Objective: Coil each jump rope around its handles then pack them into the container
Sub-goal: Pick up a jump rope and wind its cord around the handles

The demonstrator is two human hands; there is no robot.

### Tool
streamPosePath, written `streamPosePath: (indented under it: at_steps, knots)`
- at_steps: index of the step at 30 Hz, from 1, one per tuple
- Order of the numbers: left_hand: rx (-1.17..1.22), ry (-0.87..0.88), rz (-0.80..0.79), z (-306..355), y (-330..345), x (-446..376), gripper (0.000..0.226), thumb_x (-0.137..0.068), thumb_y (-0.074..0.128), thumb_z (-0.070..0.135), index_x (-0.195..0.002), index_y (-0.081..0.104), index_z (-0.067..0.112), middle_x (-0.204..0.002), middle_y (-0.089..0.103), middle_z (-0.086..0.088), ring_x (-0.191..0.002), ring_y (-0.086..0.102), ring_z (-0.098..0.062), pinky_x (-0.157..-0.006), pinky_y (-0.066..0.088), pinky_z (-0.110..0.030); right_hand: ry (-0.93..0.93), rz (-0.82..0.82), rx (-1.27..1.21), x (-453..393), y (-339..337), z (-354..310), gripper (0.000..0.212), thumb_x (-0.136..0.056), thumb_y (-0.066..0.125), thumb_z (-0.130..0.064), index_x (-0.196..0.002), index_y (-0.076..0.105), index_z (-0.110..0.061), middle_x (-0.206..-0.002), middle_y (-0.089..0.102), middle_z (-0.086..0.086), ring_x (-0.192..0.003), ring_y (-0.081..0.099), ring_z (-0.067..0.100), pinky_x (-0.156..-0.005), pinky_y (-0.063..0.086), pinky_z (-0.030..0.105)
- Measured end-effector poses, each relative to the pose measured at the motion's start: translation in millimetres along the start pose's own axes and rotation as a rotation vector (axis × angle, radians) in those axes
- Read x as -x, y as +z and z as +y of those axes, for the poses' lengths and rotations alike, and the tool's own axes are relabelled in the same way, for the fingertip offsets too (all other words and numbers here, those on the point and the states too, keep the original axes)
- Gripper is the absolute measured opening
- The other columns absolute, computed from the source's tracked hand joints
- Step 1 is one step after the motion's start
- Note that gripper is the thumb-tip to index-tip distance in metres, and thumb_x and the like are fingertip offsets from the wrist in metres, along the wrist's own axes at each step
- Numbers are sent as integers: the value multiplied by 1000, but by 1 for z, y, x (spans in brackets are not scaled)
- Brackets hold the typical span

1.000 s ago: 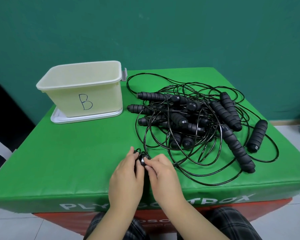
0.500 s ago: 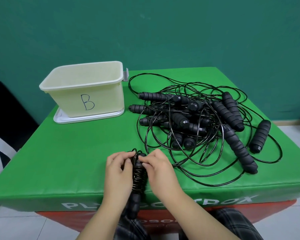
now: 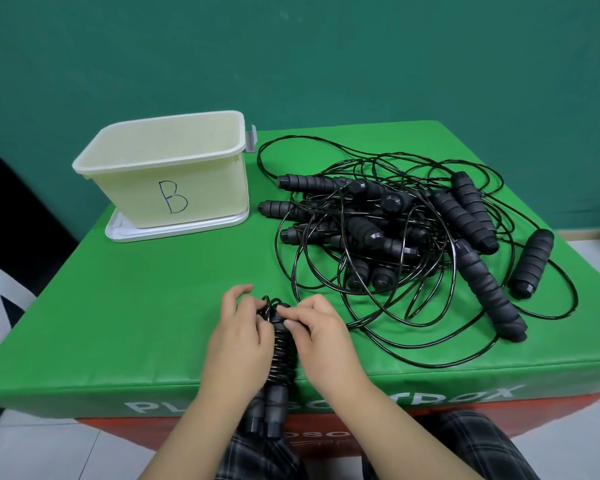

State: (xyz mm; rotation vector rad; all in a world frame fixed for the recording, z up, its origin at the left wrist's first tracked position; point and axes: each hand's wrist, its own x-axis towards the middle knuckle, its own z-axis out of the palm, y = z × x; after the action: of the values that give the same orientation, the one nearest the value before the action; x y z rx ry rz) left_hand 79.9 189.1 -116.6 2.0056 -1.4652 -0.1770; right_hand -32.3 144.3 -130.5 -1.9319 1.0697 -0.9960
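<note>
Both hands, barely shifted since a moment ago, pinch the coiled jump rope (image 3: pixel 280 351) at the table's (image 3: pixel 118 323) near edge, left hand (image 3: pixel 240 336) steadying, right hand (image 3: pixel 317 332) ideally tucking the loose end tight before heading for the container (image 3: pixel 174 174).

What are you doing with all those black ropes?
A person is tidying jump ropes. Both hands, the left hand and the right hand, hold one coiled jump rope, its cord wrapped round the two handles, fingers pinching at the top end. A tangled pile of ropes waits on the green table. The container marked B shows no ropes inside.
</note>
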Motion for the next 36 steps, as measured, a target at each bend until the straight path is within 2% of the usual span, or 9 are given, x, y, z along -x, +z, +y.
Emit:
streamPosePath:
  at_steps: [5, 7, 11, 17, 20, 22, 28, 32, 36]
  knots:
    - [436, -175, -11, 2, 7, 0, 11, -95, 41, -1, -91, 47, 8, -120, 36, -2, -106, 39, 7, -86, 21, 3, 84, 14, -65, 1, 0, -2, 25, -89, 62, -2, -107, 73, -15, -87, 51, -13, -90, 54, 11, -85, 39, 10]
    - [542, -254, -33, -2, 8, -2, 13, -97, 42, 7, -87, 49, 11, -120, 41, 0, -111, 40, 7, -95, 24, -6, 90, 9, -48, 1, 0, -2, 26, -89, 64, -5, -108, 73, -19, -88, 52, -15, -94, 55, 14, -88, 42, 19]
    - [743, -408, 26, -8, 13, -4, 12, -98, 45, 14, -89, 54, 15, -121, 53, 2, -113, 54, -23, -103, 39, -47, 120, 21, -44, 2, 1, -6, 25, -91, 61, -10, -113, 69, -19, -93, 52, -20, -94, 54, 4, -89, 41, 16]
    - [804, -469, 203, -1, 14, -5, 15, -99, 42, 19, -91, 52, 25, -116, 55, 6, -113, 54, -21, -102, 41, -48, 336, -112, -202, 10, 15, -12, 69, -82, 69, -39, -142, 37, -24, -127, 44, -16, -125, 44, 4, -108, 35, 28]
    - [843, -463, 271, 1, 11, -13, 18, -99, 43, 20, -90, 54, 30, -122, 57, -4, -116, 54, -25, -102, 41, -51, 417, -152, -366, 4, 16, -12, 79, -65, 77, -49, -131, 38, -29, -124, 49, -23, -115, 50, -6, -102, 38, 22]
    - [871, -428, 291, 4, 8, -19, 20, -99, 44, 21, -88, 56, 33, -123, 58, -10, -115, 55, -28, -101, 41, -53, 456, -203, -458, -2, 15, -8, 91, -52, 75, -60, -130, 47, -22, -117, 62, -14, -106, 60, 1, -99, 47, 31]
    - [947, -410, 302, 8, 6, -24, 20, -99, 44, 19, -89, 57, 30, -124, 57, -12, -115, 56, -29, -101, 42, -54, 364, -269, -623, -7, 9, -2, 43, -67, 74, -30, -107, 61, -25, -100, 71, 0, -90, 67, 11, -82, 54, 29]
    - [981, -482, 292, 2, 12, -19, 16, -100, 42, 20, -95, 57, 25, -122, 59, -13, -113, 57, -29, -100, 43, -53, 248, -192, -592, -1, 13, -5, 65, -80, 71, -14, -131, 42, -42, -116, 66, -9, -105, 63, 3, -92, 48, 20]
    - [1025, -543, 282, -4, 15, -15, 16, -100, 42, 20, -99, 57, 19, -122, 59, -16, -113, 57, -31, -101, 43, -53, 179, -224, -547, 3, 10, -5, 72, -89, 62, 1, -133, 26, -44, -111, 52, -45, -102, 49, -25, -85, 35, -1]
